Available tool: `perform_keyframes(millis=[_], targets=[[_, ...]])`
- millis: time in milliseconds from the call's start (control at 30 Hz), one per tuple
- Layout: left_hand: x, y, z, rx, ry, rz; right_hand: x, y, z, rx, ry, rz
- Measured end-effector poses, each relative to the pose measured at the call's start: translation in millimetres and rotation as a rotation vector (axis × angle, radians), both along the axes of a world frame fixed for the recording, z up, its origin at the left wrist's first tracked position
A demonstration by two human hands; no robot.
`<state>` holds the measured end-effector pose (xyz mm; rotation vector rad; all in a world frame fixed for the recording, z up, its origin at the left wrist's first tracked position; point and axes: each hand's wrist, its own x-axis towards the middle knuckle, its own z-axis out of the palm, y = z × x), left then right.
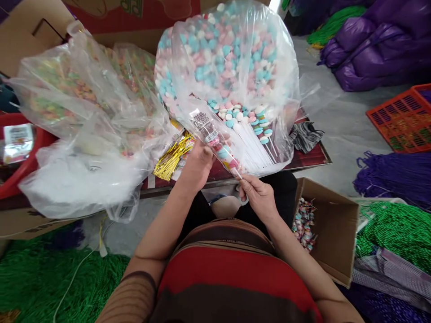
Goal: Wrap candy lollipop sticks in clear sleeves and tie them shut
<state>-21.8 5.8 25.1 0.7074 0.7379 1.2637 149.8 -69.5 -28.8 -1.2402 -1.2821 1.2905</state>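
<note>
My left hand [201, 162] is closed around the side of a clear printed candy bag [209, 130]. Inside the bag's lower part sits a candy skewer [226, 154] with pink, blue and yellowish pieces. Thumb and fingers of my right hand [258, 194] pinch the skewer's white stick just below the bag's mouth. Just beyond, white sticks [251, 146] with pink, white and blue candies on their ends lie in a large clear plastic bag [286, 67]. Beside my left hand is a bundle of gold twist ties [173, 157], on top of more printed packets.
Clear bags of orange-green candies [67, 96] cover the table's left side, near a red basin [23, 172]. A cardboard box [332, 229] holding wrapped candies stands at my right. Beyond it are an orange crate [402, 117] and purple and green bundles. A striped cloth [306, 136] lies at the table corner.
</note>
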Motion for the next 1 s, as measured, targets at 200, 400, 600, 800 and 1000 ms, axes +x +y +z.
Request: perform_keyframes(millis=[200,400,600,800,1000], targets=[[32.6,-5.4,-6.2,-0.038,-0.120,0.070,-11.3,-1.0,5.9,-0.035,-0.048,0.020],[47.1,-34.2,-37.0,-0.088,-0.053,-0.014,-15.7,-3.9,8.3,-0.104,0.051,-0.017],[23.9,-13.1,-14.4,-0.045,-0.089,0.002,-14.3,-8.8,-2.2,-0.184,0.114,0.021],[29.8,-3.8,-10.3,-0.049,-0.118,0.137,-15.8,-5.6,-2.5,-0.195,0.053,0.052],[22.7,-13.3,-8.3,0.052,-0.011,0.107,-12.4,-5.3,-4.2,-0.166,0.056,0.023]])
